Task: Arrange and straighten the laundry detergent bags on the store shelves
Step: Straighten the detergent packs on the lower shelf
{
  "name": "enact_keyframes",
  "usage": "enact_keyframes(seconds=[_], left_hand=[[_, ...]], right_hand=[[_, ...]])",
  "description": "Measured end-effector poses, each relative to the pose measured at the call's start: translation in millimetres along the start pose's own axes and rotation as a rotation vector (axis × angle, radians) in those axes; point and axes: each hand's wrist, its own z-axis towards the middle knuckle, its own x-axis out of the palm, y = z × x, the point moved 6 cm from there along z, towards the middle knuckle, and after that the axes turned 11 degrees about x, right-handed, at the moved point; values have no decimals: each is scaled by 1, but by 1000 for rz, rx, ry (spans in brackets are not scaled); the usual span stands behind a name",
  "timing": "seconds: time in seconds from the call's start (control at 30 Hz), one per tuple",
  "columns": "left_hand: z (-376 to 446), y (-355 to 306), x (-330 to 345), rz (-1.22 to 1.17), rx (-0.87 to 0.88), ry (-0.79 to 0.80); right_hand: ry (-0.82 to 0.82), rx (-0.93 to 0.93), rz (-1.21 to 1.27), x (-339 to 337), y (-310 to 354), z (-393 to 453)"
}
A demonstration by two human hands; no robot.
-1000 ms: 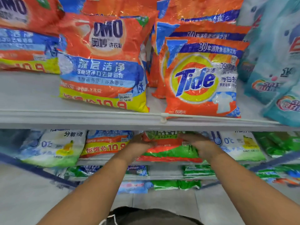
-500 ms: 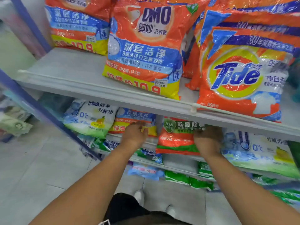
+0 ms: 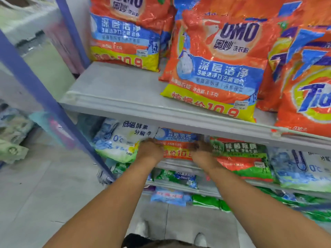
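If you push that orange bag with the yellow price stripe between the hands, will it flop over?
Probably it sags rather than tips: the orange bag is soft, crinkled plastic. It looks slippery too, being shiny. The left hand and right hand sit at its two sides, which suggests it needs steadying.

Glossy plastic bags on matt grey shelving.

Crinkled, shiny plastic film on the orange OMO bag, the Tide bag and the white-and-blue bag, with light glare across the creases. Smooth, matt grey finish on the upper shelf; painted-looking blue on the upright post. Pale, smooth, dull-sheened tiles on the floor.
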Motion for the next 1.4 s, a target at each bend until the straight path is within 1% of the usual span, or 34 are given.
enact_keyframes(seconds=[0.07, 0.1, 0.17, 0.27, 0.33, 0.43, 0.5, 0.6, 0.67, 0.7, 0.77, 0.83, 0.9, 0.93, 1.03, 1.1, 1.17, 1.23, 1.33, 1.4], left_hand=[[5, 8, -5, -52, -15, 88], [7, 10, -6, -63, -11, 125], [12, 17, -7, -84, -4, 171], [15, 23, -7, -104, 12, 206], [14, 22, -7, -79, 51, 226], [12, 22, -2, 9, 105, 237], [9, 24, 4, 49, 110, 237], [6, 23, 6, 19, 107, 242], [5, 20, 7, -44, 99, 245], [5, 18, 9, -90, 94, 252], [4, 15, 15, -190, 90, 266], [1, 9, 21, -267, 97, 285], [-8, 0, 26, -312, 95, 338], [-13, -3, 31, -380, 70, 372], [-43, -2, 47, -741, -188, 493], [-68, -4, 54, -882, -279, 525], [-92, -3, 63, -962, -319, 507], [-115, -3, 69, -1020, -339, 436], [-145, -9, 62, -1033, -263, 225], [-165, -15, 50, -1010, -175, 107]], right_hand=[[19, 130, 33, 12, 0, 11], [17, 164, 51, 14, 2, 12], [-16, 238, 89, 15, 5, 16], [27, 312, 252, 12, 6, 17], [75, 336, 294, 3, 10, 12], [114, 312, 329, -6, 15, 3], [118, 286, 335, -11, 20, -5], [91, 305, 319, -21, 15, -18], [69, 327, 383, -31, 9, -34], [45, 307, 427, -37, 5, -41], [6, 222, 482, -51, 2, -58], [12, 160, 524, -58, -5, -72], [24, 116, 532, -62, -13, -86], [35, 87, 542, -63, -17, -93], [60, 19, 565, -67, -25, -115], [98, 5, 572, -71, -34, -126], [178, 2, 564, -72, -46, -135], [307, 26, 590, -69, -58, -146], [558, 184, 822, -61, -82, -158], [685, 212, 888, -60, -87, -169]])
